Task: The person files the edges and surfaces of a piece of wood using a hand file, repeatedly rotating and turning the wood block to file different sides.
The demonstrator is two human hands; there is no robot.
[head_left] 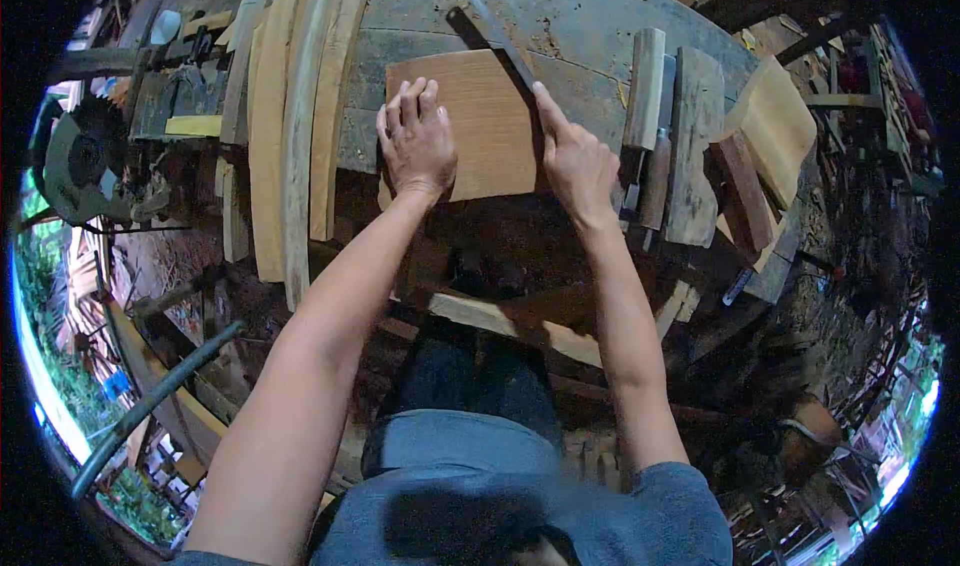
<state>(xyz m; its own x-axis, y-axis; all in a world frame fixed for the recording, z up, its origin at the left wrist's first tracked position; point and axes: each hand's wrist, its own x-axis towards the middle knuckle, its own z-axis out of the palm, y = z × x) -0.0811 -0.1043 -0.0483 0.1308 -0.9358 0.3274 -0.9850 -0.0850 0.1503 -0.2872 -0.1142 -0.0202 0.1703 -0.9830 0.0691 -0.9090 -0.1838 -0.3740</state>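
Note:
A flat brown wooden board (490, 126) lies at the near edge of the workbench, and its near side sticks out past the edge. My left hand (417, 144) rests on the board's left part with its fingers laid out and slightly bent. Over at the right side of the board, my right hand (580, 166) is closed on a long, narrow metal file (505, 44), the forefinger stretched along it. The file slants up and left across the board's right corner. Its grip is hidden in my palm.
Long wooden strips (298, 116) lie left of the board. To the right are a wooden-handled tool (655, 181), a weathered plank (695, 146) and a curved wood piece (775, 131). A toothed circular blade (95, 136) stands far left. Wood crumbs dot the workbench (590, 26).

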